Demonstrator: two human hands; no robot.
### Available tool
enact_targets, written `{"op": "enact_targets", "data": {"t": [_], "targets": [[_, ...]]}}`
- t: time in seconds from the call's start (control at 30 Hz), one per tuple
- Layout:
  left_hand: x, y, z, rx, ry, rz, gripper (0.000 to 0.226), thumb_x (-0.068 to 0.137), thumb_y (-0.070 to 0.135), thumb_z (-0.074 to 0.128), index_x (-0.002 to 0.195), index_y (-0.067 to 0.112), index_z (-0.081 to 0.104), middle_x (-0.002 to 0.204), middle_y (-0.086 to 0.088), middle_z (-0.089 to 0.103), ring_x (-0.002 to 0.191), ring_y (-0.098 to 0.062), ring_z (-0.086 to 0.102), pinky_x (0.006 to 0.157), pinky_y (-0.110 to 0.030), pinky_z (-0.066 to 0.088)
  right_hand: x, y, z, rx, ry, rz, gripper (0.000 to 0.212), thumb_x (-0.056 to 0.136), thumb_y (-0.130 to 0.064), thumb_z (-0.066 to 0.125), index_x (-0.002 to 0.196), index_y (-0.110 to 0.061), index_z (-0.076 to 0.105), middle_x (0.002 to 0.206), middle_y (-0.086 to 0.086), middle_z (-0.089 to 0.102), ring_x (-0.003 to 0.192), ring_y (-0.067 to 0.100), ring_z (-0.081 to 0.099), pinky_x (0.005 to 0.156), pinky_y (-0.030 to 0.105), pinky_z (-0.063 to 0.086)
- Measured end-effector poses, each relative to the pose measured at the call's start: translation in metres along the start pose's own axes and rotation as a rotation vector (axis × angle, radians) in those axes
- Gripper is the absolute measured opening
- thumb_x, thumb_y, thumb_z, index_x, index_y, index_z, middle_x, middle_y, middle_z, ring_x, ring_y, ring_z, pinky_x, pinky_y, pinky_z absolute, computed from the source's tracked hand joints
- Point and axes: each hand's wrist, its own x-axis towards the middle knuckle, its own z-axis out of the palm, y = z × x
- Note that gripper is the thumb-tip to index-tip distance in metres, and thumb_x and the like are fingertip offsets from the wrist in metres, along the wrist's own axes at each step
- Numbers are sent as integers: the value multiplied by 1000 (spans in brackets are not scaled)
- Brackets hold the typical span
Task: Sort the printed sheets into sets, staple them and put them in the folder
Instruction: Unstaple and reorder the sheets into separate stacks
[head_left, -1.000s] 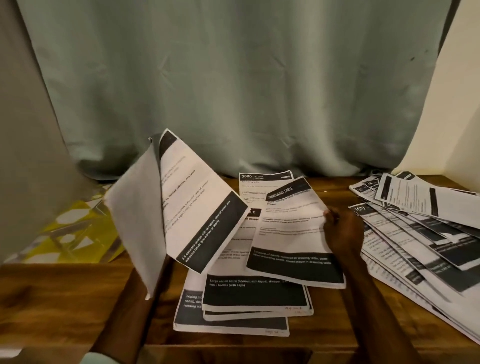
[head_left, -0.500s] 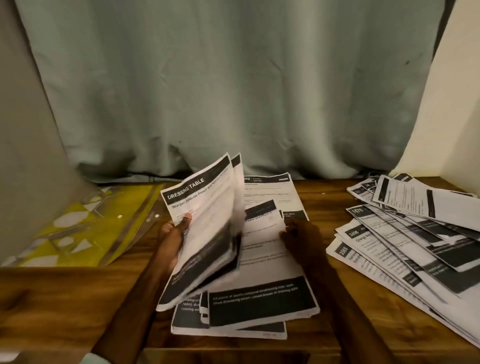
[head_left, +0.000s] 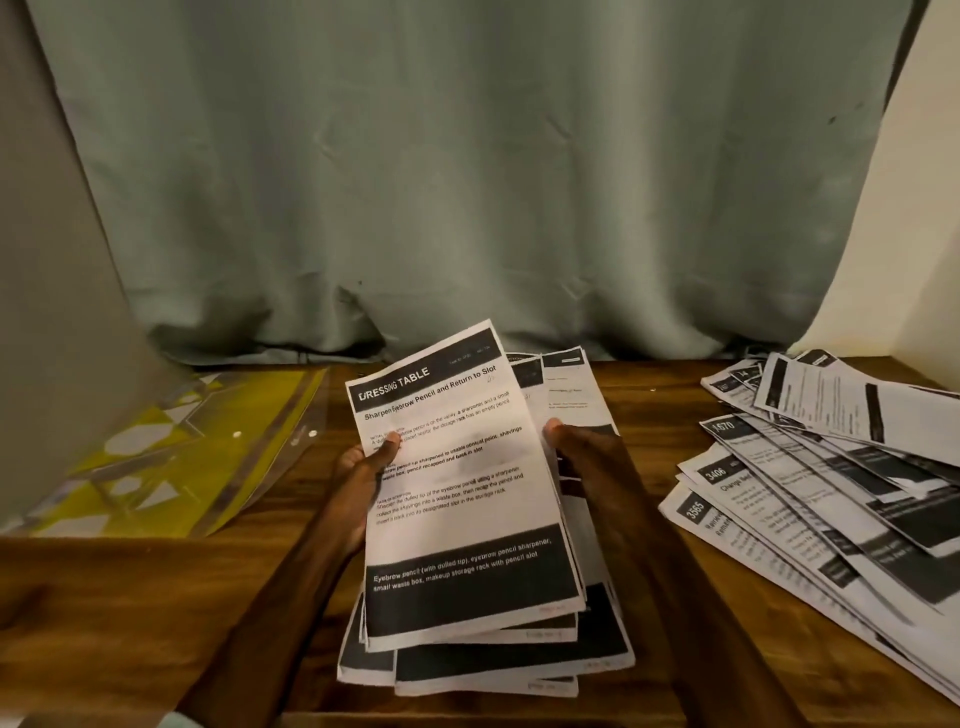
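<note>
A set of printed sheets headed "DRESSING TABLE" (head_left: 457, 483) is held over the middle of the wooden table. My left hand (head_left: 363, 467) grips its left edge, thumb on the top page. My right hand (head_left: 582, 447) holds the right edge, thumb at the paper's side. Under the set lie more printed sheets (head_left: 498, 665) in a loose pile. A second, fanned-out spread of printed sheets (head_left: 810, 467) covers the right side of the table. A yellow patterned plastic folder (head_left: 192, 447) lies flat at the left. No stapler is in view.
A pale green curtain (head_left: 467, 182) hangs behind the wooden table (head_left: 130, 597). A grey panel stands at the left and a cream wall (head_left: 909, 234) at the right. Bare wood shows at the front left and between the two paper piles.
The set in my left hand has swung down from upright and now faces me over the middle pile. My right hand has left the sheet on the table and taken the set's right edge.
</note>
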Motion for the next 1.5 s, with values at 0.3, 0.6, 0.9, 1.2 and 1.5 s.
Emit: {"op": "enact_targets", "data": {"t": [0.3, 0.6, 0.9, 1.2, 1.5], "targets": [[-1, 0, 2, 16, -63, 13, 34, 96, 14, 65, 125, -3, 62, 119, -26, 70, 96, -40, 73, 87, -56, 58, 8, 27, -15, -51, 41, -17, 9, 90, -19, 74, 98, -17, 73, 95, -1, 77, 90, 22, 76, 78, 40, 63], [1, 0, 4, 45, -73, -4, 26, 94, 17, 66, 116, 3, 68, 116, -23, 72, 95, -38, 74, 86, -55, 60, 13, 43, -21, 23, 143, 82, 26, 80, -21, 84, 103, -13, 74, 103, 4, 77, 90, 24, 76, 80, 47, 63], [0, 6, -3, -10, -102, -52, 36, 101, 16, 59, 133, 1, 59, 124, -21, 70, 103, -36, 73, 78, -46, 63, 13, 32, -38, 42, 209, 121, 35, 71, -29, 91, 99, -15, 75, 98, 5, 78, 87, 28, 76, 79, 52, 62], [1, 6, -3, -7, -99, -79, 30, 102, 11, 55, 130, 0, 59, 121, -21, 71, 95, -33, 75, 75, -46, 64, 14, 32, -30, -215, 112, -68, 20, 90, -24, 73, 107, -14, 70, 107, 4, 74, 94, 20, 72, 89, 44, 60], [3, 3, -7, 158, 48, 1, 22, 104, 24, 55, 119, 10, 63, 109, -13, 77, 97, -34, 75, 77, -48, 63, -3, -46, -46, -488, 329, -450, 14, 101, -29, 59, 96, -19, 67, 82, -6, 71, 64, -2, 68, 54, 6, 47]]}}
